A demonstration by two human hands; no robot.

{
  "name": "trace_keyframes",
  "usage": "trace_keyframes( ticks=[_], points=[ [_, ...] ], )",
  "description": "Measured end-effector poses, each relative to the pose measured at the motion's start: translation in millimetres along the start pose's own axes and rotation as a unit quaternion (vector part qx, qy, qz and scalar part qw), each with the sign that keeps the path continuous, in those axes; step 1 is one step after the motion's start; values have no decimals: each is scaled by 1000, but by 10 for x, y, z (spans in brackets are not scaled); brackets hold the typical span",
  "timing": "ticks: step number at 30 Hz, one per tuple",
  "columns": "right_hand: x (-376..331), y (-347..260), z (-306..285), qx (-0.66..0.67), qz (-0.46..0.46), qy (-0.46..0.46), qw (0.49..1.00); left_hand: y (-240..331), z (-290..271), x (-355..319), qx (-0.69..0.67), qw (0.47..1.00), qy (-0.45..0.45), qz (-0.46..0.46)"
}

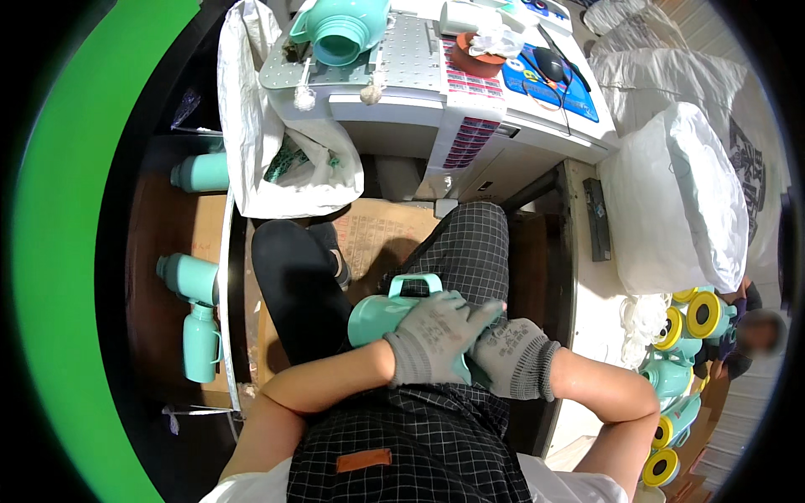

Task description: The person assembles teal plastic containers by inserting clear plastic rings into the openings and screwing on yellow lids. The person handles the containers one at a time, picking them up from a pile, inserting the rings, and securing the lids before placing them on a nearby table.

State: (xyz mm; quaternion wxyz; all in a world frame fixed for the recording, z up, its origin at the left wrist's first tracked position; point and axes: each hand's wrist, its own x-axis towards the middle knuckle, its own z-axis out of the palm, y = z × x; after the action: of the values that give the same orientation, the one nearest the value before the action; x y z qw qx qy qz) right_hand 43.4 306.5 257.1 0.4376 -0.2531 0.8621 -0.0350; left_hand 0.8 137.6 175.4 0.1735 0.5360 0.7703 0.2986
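Note:
A mint-green thermos jug [373,320] lies sideways across my lap, its handle [416,283] on the far side. My left hand [438,333], in a grey knit glove, is closed over the jug's body. At the jug's right end my right hand [510,356], gloved the same, is wrapped round it. The two hands touch there and cover that end, so its shape is hidden.
Ahead, a white workbench [377,101] bears another mint jug [340,33] and a tape roll [478,57]. A white sack [251,126] hangs at its left. Several jugs [201,344] lie on left shelves; yellow-ended jugs [704,314] and a person [738,327] are at right.

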Motion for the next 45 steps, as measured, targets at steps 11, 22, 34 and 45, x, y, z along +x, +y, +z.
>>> trace_keyframes(
  ticks=[11,22,34,45],
  points=[
    [25,162,449,59,-76,-31,995,233,58,178,19,999,-25,38],
    [-146,18,828,200,-4,482,853,-29,-56,3,-42,998,28,27],
    [-74,3,849,316,-22,418,851,-20,-155,-127,-51,998,-7,-24],
    [-724,192,1082,721,-139,479,481,-419,-506,-377,-152,972,142,-108]
  ],
)
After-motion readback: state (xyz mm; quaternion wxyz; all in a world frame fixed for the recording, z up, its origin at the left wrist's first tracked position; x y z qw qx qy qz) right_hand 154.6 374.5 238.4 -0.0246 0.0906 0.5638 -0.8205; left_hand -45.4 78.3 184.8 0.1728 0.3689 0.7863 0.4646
